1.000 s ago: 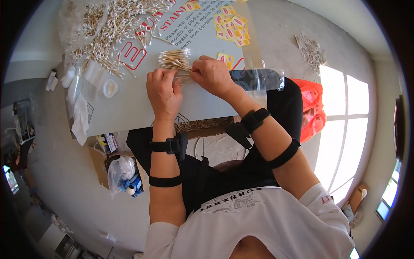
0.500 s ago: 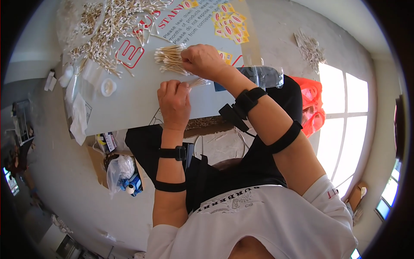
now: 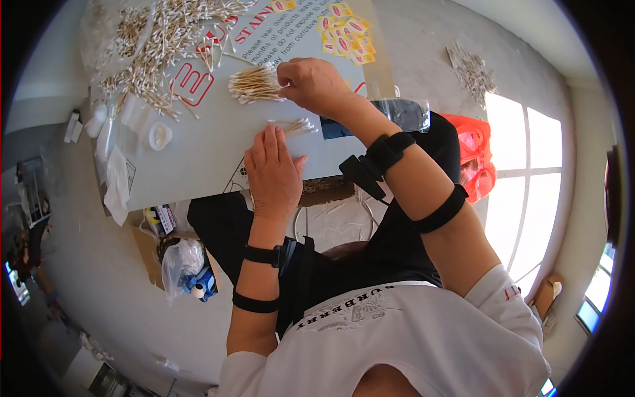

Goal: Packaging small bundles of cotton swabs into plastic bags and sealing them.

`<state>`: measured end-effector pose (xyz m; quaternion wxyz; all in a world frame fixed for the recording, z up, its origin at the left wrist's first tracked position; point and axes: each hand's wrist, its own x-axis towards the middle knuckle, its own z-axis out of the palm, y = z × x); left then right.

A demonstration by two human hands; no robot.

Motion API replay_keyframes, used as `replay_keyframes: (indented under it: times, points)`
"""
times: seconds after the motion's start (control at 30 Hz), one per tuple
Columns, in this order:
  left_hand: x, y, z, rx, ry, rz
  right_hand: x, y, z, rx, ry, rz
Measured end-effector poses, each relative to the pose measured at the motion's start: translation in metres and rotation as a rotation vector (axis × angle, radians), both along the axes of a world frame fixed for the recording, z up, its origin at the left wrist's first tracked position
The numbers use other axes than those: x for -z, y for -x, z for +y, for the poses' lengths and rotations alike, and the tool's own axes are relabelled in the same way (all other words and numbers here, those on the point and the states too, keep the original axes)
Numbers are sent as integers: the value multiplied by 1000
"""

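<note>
right hand [image 3: 311, 83] was curled at the end of a bundle of cotton swabs [image 3: 254, 84] lying on the pale surface [image 3: 198, 159], fingers closed on the swab tips. left hand [image 3: 272, 173] lay flat and open, palm down, holding nothing, its fingertips just beside a small row of swabs [image 3: 294, 126]. a big loose heap of swabs [image 3: 159, 40] spread across the far left. a clear plastic bag [image 3: 403, 114] lay by the right forearm; what it held could not be made out. a small white round lid [image 3: 160, 135] sat nearby.
</note>
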<state>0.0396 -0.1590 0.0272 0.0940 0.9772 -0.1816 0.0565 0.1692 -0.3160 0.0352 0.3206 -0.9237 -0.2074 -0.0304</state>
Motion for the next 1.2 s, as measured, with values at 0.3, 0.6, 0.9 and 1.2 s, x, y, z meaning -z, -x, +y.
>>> replay_keyframes:
  times: [0.3,0.6,0.9,1.2]
  points:
    - [-4,-1,-9,29,74,62,5,68,-21,-13,-118,86]
    - [8,2,-14,11,132,112,-1,63,-20,-112,70,-3]
    - [2,-7,-13,28,109,99,9,86,-16,161,-210,79]
    - [4,9,-13,14,107,148,22,94,-20,-47,-71,-296]
